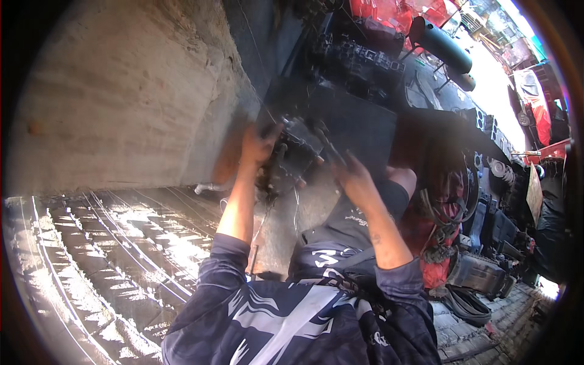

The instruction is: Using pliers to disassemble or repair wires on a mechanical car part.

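We look down at our two hands raised before us, gripping a dark, greasy metal part (299, 152) with loose wires. Our left hand (258, 146) clasps its left side. Our right hand (354, 179) holds a dark tool (328, 146) against its right edge, above a concrete wall (121, 91).

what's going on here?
A person holds a dark, greasy mechanical part up with both hands. The left hand grips its left side, where thin wires hang down. The right hand is on its right side, seemingly working a slim tool against it. A concrete wall is to the left, piled dark parts to the right.
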The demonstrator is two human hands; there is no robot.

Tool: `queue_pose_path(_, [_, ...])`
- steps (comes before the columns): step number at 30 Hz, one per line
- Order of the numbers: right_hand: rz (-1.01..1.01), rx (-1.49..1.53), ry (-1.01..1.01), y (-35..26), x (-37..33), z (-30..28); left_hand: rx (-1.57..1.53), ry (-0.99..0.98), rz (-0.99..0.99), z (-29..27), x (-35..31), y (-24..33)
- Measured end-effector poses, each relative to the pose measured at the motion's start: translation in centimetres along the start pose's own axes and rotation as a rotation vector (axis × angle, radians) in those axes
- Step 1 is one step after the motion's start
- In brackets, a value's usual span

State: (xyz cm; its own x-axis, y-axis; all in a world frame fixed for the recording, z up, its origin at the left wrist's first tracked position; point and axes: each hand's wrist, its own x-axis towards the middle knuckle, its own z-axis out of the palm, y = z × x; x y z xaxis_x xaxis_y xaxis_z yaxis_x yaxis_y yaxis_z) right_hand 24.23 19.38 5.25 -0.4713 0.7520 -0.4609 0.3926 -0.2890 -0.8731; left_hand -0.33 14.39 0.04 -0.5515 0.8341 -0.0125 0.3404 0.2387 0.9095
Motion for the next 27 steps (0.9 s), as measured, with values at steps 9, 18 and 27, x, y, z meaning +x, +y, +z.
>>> queue_pose_path(9, [-0.430, -0.049, 0.230, 0.2, -1.2, 3.4, 0.228, -0.039, 0.040, 1.1, 2.0, 2.2])
queue_pose_path(18, [-0.036, 0.245, 0.053, -2.3, -1.9, 4.6, 0.244, -0.133, -0.066, 1.3, 4.8, -0.1])
queue_pose_path(27, [-0.019, -0.063, 0.006, -1.1, -1.5, 6.7, -0.043, -0.349, -0.257, 0.2, 6.6, 1.6])
